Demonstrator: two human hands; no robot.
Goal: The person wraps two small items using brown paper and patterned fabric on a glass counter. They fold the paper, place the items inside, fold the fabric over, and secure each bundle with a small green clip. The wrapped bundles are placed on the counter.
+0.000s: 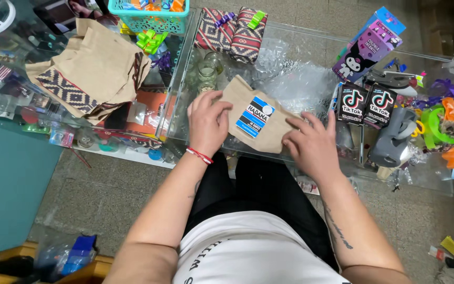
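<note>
now | left hand [207, 122] flat, open on brown paper packet [256, 117] | right hand [313, 144] open, pressing its edge | glass counter [300, 63]

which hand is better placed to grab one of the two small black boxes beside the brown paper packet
Probably the right hand: it rests on the brown paper packet's right edge, nearest the small black boxes. The left hand lies on the packet's far side.

Bright even indoor light, mostly sharp, glare on the glass table [311, 39].
</note>
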